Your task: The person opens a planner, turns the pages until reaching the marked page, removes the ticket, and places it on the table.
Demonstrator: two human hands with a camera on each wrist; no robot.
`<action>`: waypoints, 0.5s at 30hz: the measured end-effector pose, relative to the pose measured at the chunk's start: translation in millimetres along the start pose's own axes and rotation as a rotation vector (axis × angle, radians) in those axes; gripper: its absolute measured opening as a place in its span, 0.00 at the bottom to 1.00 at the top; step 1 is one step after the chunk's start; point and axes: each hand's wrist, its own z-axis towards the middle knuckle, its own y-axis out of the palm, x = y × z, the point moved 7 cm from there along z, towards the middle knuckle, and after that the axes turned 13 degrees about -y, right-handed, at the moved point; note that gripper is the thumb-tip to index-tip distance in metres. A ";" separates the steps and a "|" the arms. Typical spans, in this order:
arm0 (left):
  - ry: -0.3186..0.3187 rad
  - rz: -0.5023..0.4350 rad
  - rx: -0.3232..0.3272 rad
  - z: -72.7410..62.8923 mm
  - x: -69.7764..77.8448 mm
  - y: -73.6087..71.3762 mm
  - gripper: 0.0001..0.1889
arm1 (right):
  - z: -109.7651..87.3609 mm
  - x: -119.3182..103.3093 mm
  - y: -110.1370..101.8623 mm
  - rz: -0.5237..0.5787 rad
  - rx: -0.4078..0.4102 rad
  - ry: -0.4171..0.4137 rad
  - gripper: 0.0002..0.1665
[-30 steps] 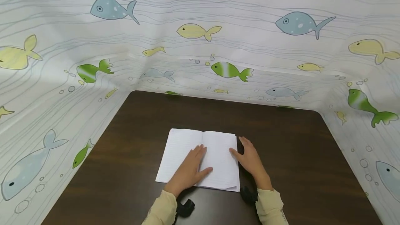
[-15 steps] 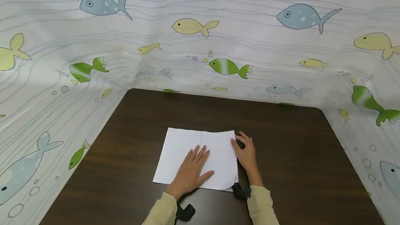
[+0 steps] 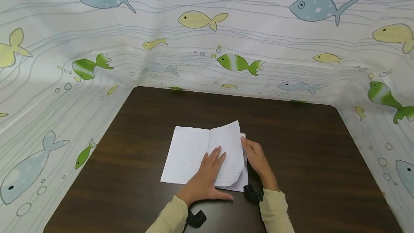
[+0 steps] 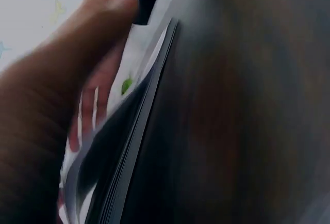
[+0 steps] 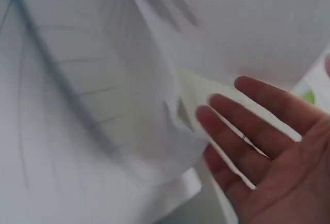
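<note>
An open lined notebook (image 3: 187,155) lies on the dark table. Its right-hand page (image 3: 231,137) is raised and bowed, its top corner standing above the sheets beneath. My left hand (image 3: 207,177) reaches over that page with fingers stretched out and thumb pointing right, past the notebook's near edge. In the left wrist view, its straight fingers (image 4: 98,97) show beyond the curved sheet. My right hand (image 3: 258,155) is at the page's right edge; in the right wrist view its fingers (image 5: 258,136) are extended, fingertips right by the curling sheet.
A dark wooden table (image 3: 129,154) surrounds the notebook. Behind and at both sides rises a white sheet (image 3: 275,39) printed with fish. Black bands with camera mounts (image 3: 196,219) sit on the wrists, below pale yellow sleeves (image 3: 275,208).
The right-hand page has lifted and curved up from the notebook. My left hand has slid right and nearer, its thumb now off the page. My right hand has shifted slightly along the right edge.
</note>
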 end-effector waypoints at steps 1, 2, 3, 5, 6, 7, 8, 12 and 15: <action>0.005 0.008 0.020 -0.2 1.5 -0.8 0.68 | -0.4 -4.3 1.9 0.017 -0.018 -0.002 0.29; 0.004 0.006 0.042 -0.7 2.1 -1.9 0.67 | -0.7 -8.9 3.3 0.022 -0.029 -0.010 0.30; -0.001 0.000 0.065 -1.6 2.1 -3.1 0.65 | -1.0 -12.8 4.6 0.020 -0.038 -0.019 0.31; -0.006 -0.039 0.128 -4.6 1.4 -7.1 0.61 | -1.0 -19.4 6.1 -0.034 -0.047 -0.048 0.32; -0.019 -0.067 0.158 -6.4 0.2 -9.6 0.59 | -0.7 -21.2 6.9 -0.054 -0.051 -0.058 0.34; -0.030 -0.103 0.188 -8.8 -1.1 -12.4 0.58 | -0.4 -22.9 7.8 -0.069 -0.057 -0.073 0.35; -0.040 -0.139 0.222 -11.5 -2.8 -15.2 0.57 | 0.0 -23.5 8.5 -0.090 -0.059 -0.085 0.36; -0.107 -0.297 0.417 -27.6 -14.6 -32.3 0.52 | 0.8 -18.2 15.7 -0.130 -0.108 -0.118 0.38; -0.196 -0.434 0.618 -43.8 -28.4 -46.6 0.48 | 0.7 -11.1 16.3 -0.176 -0.120 -0.137 0.31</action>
